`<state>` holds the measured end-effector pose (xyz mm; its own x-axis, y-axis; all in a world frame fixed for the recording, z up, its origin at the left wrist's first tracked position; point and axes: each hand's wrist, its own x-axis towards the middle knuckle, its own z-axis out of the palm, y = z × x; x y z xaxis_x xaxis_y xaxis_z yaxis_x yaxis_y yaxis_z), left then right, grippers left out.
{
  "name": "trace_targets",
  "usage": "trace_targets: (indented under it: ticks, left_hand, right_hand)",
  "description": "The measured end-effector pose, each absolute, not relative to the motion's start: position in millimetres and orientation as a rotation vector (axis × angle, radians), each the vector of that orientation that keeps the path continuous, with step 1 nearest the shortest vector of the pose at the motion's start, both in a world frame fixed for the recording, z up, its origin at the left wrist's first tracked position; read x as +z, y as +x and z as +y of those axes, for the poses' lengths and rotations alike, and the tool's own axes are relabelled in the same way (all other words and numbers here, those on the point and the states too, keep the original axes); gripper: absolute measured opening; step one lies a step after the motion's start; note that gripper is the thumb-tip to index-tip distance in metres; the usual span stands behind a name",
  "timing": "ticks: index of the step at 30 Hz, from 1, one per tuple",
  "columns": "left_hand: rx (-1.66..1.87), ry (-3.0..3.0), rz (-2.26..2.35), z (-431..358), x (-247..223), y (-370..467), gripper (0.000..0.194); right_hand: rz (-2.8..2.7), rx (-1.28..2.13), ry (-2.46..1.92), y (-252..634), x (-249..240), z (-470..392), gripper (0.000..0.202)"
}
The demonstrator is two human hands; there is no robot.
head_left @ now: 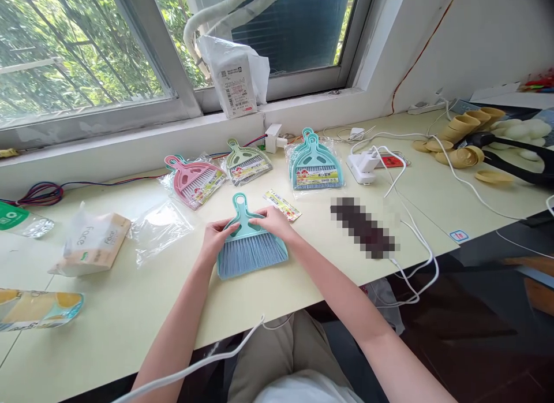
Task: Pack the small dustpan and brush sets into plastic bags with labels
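A teal hand brush and dustpan set [252,254] lies near the table's front edge, its grey-blue bristles toward me and its looped handle pointing away. My left hand [215,237] grips the left side, fingers partly hidden behind it. On the right side, my right hand [276,223] is closed over the upper edge. Just beyond my right hand is a printed card label [283,204]. An opened clear plastic bag [162,227] lies to the left. Farther back are wrapped sets: pink [195,182], green [247,163] and a teal stack [315,163].
Tissue pack [95,241], bottle [26,219] and yellow-printed pouch [41,308] sit at left. A power adapter [364,165] with white cables and a pixelated dark object [362,227] lie right. Beige cups [465,129] stand far right; a bagged box [237,82] rests on the sill.
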<state>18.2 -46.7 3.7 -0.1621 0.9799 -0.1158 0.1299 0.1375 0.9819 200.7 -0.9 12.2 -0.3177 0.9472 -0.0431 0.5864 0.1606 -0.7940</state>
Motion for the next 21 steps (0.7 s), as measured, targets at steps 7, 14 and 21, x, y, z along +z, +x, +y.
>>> trace_targets:
  ticks: [7,14,21]
  left_hand:
    - [1.266,0.916,1.503,-34,1,5,0.047]
    - [1.440,0.813,1.539,-23,-4,-11,0.049]
    - [1.463,0.876,1.346,-17,-12,-27,0.053]
  right_hand:
    - [-2.028,1.007,-1.373,196,8,0,0.040]
    - [-1.999,0.721,-1.341,187,8,-12,0.048]
    - [-1.775,0.765,-0.816,214,88,-101,0.037]
